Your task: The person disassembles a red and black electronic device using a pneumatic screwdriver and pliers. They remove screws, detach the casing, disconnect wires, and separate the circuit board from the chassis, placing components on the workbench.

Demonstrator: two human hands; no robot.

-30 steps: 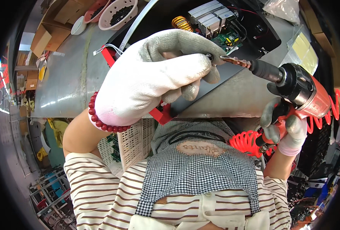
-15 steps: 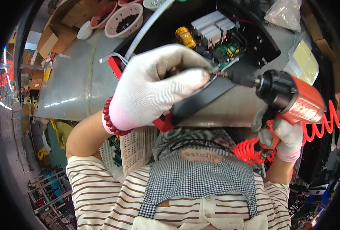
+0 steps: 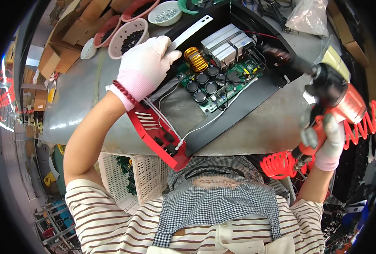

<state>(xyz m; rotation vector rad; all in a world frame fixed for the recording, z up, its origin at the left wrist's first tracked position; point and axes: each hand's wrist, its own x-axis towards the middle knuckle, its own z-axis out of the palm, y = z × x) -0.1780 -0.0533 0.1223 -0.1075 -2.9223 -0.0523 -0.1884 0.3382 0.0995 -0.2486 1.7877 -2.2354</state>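
Observation:
My left hand (image 3: 147, 63), in a white glove with a pink cuff, is closed around the near end of a flat pale metal strip (image 3: 192, 31) with holes at its far end. The strip lies along the left side of an open black housing (image 3: 239, 120). Inside sits a green circuit board (image 3: 219, 99) with a copper-wound coil (image 3: 195, 59), black capacitors and a silver heat sink (image 3: 228, 44). My right hand (image 3: 330, 137), also gloved, grips a red and black air screwdriver (image 3: 344, 99); its blurred tip is over the housing's right side.
A red end panel (image 3: 160, 142) with wires stands at the housing's near left. Bowls of screws, one pink (image 3: 116, 46) and one white (image 3: 175, 17), sit at the back left beside cardboard boxes. A red coiled hose (image 3: 277, 165) hangs from the tool. A plastic crate (image 3: 143, 182) is below the table edge.
My left hand has moved from the screwdriver's tip up and left to the metal strip. The screwdriver has swung slightly right and down, and the housing has come nearer.

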